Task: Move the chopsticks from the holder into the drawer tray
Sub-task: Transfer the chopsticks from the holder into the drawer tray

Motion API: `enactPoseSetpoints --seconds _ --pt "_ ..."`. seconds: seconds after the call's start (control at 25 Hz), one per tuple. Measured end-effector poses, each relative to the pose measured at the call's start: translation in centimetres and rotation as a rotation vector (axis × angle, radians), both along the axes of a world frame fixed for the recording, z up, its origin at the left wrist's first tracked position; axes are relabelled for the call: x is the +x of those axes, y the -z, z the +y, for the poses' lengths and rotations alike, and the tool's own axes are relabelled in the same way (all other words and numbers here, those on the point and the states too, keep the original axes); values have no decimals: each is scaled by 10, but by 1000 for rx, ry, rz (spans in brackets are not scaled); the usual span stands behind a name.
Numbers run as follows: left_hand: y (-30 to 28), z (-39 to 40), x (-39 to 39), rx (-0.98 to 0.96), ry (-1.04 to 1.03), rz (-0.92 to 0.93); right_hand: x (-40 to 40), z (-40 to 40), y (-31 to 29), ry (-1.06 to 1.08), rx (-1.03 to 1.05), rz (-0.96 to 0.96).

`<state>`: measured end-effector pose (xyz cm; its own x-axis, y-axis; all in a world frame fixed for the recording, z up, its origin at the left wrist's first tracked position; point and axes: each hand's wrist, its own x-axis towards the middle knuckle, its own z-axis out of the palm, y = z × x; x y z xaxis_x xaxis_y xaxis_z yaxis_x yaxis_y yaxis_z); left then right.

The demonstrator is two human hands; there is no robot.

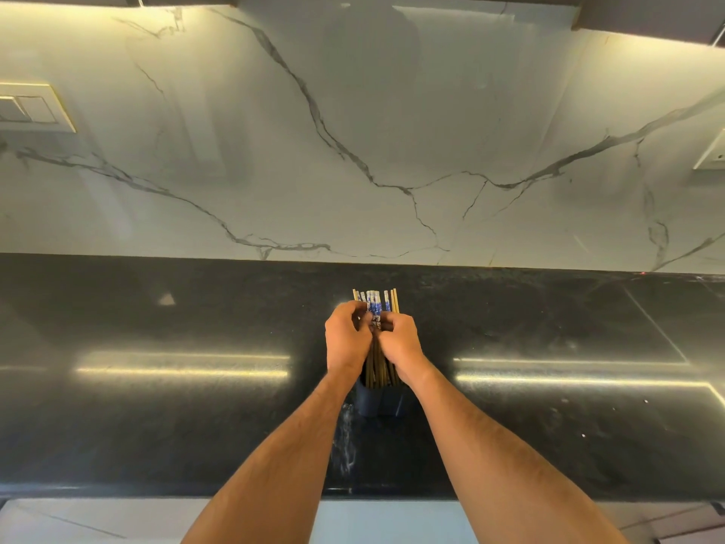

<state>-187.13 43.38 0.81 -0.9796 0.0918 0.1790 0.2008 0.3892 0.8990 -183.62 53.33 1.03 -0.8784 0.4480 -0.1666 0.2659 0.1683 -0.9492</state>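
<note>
A bundle of chopsticks point(376, 308) is seen standing upright in a dark holder point(379, 402), their tops (some patterned in blue and white, others plain wood) fanned out above the fingers. The brown shafts are visible between the wrists where they enter the holder's mouth. The bundle is gripped from both sides: the left hand point(347, 339) is closed around its left flank and the right hand point(400, 341) around its right flank, the fingertips of the two hands almost meeting at the patterned part. The holder is set on a glossy black worktop point(176, 406), near the middle of its depth, well apart from the back edge. Long streaks of light are reflected in the worktop on either side of the forearms. Behind it a white marble-look wall point(353, 131) with grey veins is seen, with a switch plate point(33, 108) fixed at its far left.
</note>
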Motion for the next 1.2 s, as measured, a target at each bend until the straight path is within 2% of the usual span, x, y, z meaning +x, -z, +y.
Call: enactPoseSetpoints --seconds 0.56,0.72,0.84,1.0,1.2 --pt "-18 0 10 29 -19 20 8 -2 -10 35 -34 98" --pt "-20 -5 12 133 -6 -71 9 0 -22 68 55 179" --pt "-24 -7 15 163 120 -112 9 4 -41 111 61 284" --pt "-41 -4 26 119 329 -99 14 8 -71 100 -144 404" --pt "-65 -1 42 146 396 -122 37 14 -102 11 -162 471"
